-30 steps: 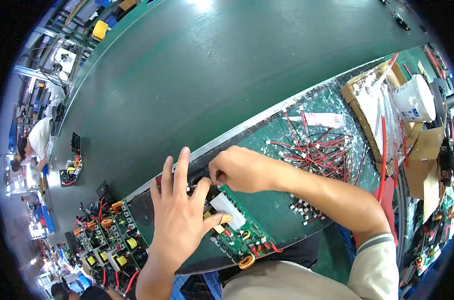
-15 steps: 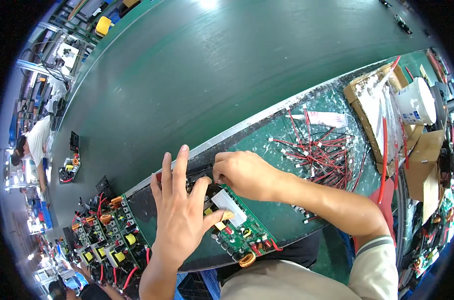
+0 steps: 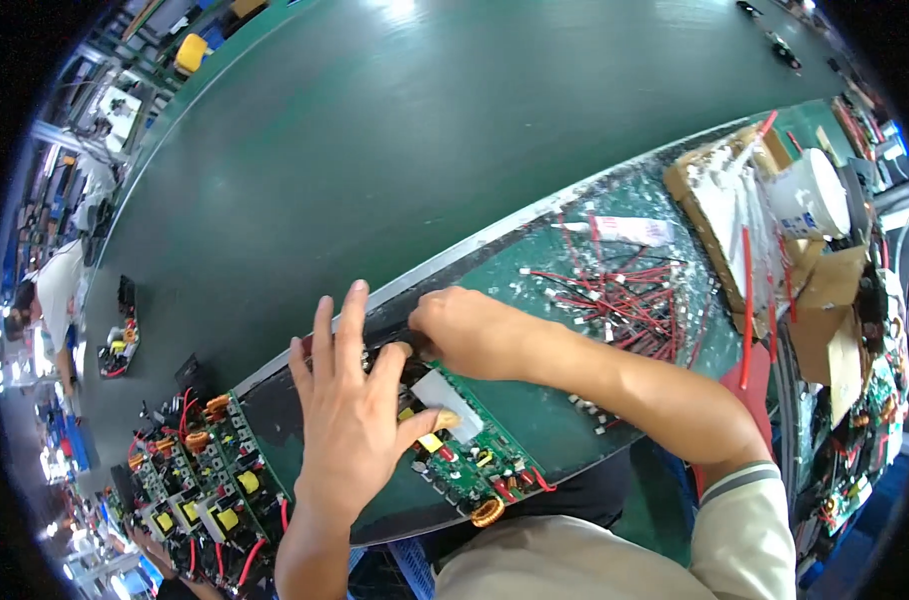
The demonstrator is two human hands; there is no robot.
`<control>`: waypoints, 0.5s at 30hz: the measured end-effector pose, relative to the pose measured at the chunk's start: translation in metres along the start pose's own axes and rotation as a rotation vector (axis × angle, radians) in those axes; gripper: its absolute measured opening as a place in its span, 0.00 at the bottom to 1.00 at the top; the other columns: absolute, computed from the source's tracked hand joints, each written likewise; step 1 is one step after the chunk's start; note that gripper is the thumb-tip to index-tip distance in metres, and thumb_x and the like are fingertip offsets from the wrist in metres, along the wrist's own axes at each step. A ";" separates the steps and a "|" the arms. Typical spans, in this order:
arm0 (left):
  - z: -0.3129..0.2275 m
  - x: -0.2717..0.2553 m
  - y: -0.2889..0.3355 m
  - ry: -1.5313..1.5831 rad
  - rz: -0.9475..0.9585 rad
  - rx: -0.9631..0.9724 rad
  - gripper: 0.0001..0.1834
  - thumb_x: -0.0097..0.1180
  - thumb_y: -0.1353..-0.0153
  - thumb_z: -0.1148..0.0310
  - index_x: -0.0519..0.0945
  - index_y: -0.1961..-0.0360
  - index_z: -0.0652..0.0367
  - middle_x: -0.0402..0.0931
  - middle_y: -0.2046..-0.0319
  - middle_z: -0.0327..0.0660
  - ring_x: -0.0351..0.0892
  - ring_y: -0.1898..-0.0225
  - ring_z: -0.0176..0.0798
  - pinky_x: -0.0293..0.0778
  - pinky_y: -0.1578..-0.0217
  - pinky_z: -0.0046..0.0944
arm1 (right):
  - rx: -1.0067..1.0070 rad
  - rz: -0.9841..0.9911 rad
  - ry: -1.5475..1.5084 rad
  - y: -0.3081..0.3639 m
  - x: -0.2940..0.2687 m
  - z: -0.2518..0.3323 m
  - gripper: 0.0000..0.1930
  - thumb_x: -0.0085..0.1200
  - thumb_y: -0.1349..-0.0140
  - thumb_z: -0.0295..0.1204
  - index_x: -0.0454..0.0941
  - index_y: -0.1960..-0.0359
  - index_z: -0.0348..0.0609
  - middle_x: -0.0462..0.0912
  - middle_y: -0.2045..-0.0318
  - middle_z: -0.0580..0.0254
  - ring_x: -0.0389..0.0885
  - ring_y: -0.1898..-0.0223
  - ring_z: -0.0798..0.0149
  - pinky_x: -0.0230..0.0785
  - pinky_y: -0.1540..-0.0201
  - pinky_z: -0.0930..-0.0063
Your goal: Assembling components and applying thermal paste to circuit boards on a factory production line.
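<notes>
A green circuit board lies at the near edge of the table, with a pale flat block, yellow parts and a copper coil on it. My left hand grips it between thumb and bent index finger, the thumb on the block; the other fingers stretch up and apart. At the board's far end my right hand is closed, its fingertips curled down beside my left index finger. Whatever those fingertips hold is hidden behind the hand.
Similar circuit boards stand crowded at the left. Red and black wires with white connectors lie on the right, by a white tube. Cardboard boxes and a white tub stand farther right. A green belt runs beyond the raised edge.
The whole view has shifted slightly, so things appear a little farther left. Both hands stay at the board, with the right still closed at its far end.
</notes>
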State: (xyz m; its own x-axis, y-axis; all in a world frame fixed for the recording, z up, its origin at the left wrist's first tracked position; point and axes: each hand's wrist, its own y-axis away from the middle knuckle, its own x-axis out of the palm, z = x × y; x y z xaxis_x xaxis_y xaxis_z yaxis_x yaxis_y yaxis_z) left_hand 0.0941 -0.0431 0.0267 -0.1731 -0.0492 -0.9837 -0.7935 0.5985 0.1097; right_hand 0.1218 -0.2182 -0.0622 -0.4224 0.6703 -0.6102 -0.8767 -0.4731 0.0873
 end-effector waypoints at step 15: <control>0.004 0.003 0.023 0.271 -0.404 0.058 0.29 0.71 0.50 0.71 0.78 0.44 0.55 0.55 0.28 0.48 0.50 0.27 0.63 0.57 0.32 0.58 | 0.394 -0.599 0.564 0.124 -0.092 -0.065 0.31 0.57 0.46 0.22 0.70 0.36 0.42 0.77 0.42 0.49 0.69 0.36 0.45 0.61 0.35 0.47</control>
State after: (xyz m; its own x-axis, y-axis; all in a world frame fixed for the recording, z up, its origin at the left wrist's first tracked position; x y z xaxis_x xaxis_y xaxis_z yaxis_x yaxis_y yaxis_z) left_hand 0.0780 -0.0266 0.0259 -0.0098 -0.4882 -0.8727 -0.7961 0.5320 -0.2887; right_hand 0.0669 -0.3751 -0.0464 0.2134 0.3126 -0.9256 -0.9720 0.1633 -0.1689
